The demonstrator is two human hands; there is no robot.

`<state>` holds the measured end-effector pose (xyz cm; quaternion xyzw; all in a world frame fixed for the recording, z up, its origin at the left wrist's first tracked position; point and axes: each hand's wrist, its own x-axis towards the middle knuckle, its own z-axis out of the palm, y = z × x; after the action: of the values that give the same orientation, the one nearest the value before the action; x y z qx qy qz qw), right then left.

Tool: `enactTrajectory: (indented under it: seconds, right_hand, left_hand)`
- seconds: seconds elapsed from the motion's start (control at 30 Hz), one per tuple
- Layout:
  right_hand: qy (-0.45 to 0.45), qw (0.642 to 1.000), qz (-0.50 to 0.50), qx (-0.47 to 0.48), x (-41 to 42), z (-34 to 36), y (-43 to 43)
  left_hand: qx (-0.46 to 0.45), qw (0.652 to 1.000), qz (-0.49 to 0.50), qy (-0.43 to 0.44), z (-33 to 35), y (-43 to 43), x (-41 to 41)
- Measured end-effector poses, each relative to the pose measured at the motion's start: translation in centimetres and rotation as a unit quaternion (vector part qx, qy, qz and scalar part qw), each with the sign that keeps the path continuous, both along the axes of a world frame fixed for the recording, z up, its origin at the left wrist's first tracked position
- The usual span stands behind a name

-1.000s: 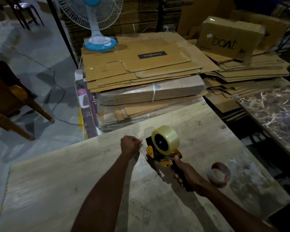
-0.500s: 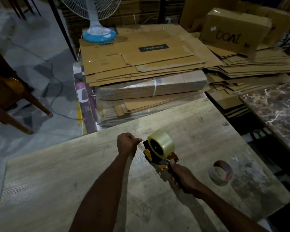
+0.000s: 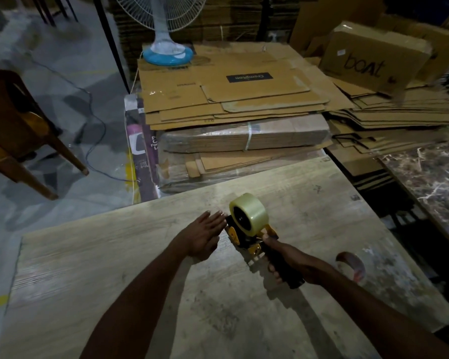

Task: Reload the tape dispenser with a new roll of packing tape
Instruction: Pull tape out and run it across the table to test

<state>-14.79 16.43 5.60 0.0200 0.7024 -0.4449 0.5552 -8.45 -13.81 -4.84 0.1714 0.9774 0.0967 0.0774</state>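
The tape dispenser (image 3: 246, 237), carrying the new roll (image 3: 249, 213) on the wooden table (image 3: 114, 281), is gripped by its handle in the right hand (image 3: 290, 260), while the left hand (image 3: 205, 234), flat and unclenched, is held just left of its nose.

Looking forward and down from head height, wide-angle, with one view only. Sitting close over the wooden table (image 3: 130, 294) filling the lower frame, both forearms entering from the bottom edge. Taking in stacked cardboard (image 3: 233, 99) at upper centre, floor at upper left.
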Motion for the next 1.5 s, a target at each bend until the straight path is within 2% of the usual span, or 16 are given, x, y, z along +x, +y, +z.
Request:
enactTrajectory:
  seconds: [0.13, 0.23, 0.47, 0.7, 0.8, 0.97, 1.23, 1.37, 1.5]
  right_hand:
    - [-0.014, 1.0, 0.012, -0.001, 0.0, 0.6, -0.1]
    - [-0.015, 1.0, 0.007, 0.017, 0.0, 0.7, -0.1]
    - [-0.027, 1.0, 0.01, 0.009, -0.1, 1.5, -0.4]
    - [0.015, 0.999, -0.01, 0.032, 1.2, 2.4, -0.6]
    - [0.029, 0.998, 0.018, 0.054, 1.1, 3.0, 0.6]
    - [-0.002, 0.992, 0.064, 0.106, 0.7, 4.6, 1.4]
    - [-0.027, 0.966, 0.15, 0.21, -2.1, 8.6, -3.5]
    - [-0.036, 0.945, 0.19, 0.263, -2.6, 8.9, -6.7]
    - [-0.046, 0.939, 0.197, 0.276, -3.0, 8.3, -9.4]
  left_hand:
    - [-0.049, 0.994, -0.02, -0.098, 1.0, -1.0, -1.6]
    - [-0.065, 0.987, -0.05, -0.136, 1.7, -1.5, -2.5]
    - [-0.1, 0.982, -0.026, -0.157, 2.7, -0.4, -2.6]
    - [-0.171, 0.97, 0.026, -0.17, 4.2, 1.9, -1.9]
    - [-0.167, 0.968, 0.041, -0.185, 4.8, 2.2, -1.9]
    - [-0.176, 0.964, 0.066, -0.189, 5.2, 3.2, -1.7]
    - [-0.149, 0.969, 0.084, -0.18, 4.9, 2.8, -1.3]
    - [-0.107, 0.977, 0.052, -0.175, 4.4, 1.4, -1.5]
    - [-0.047, 0.987, 0.036, -0.148, 3.0, -0.1, -1.6]
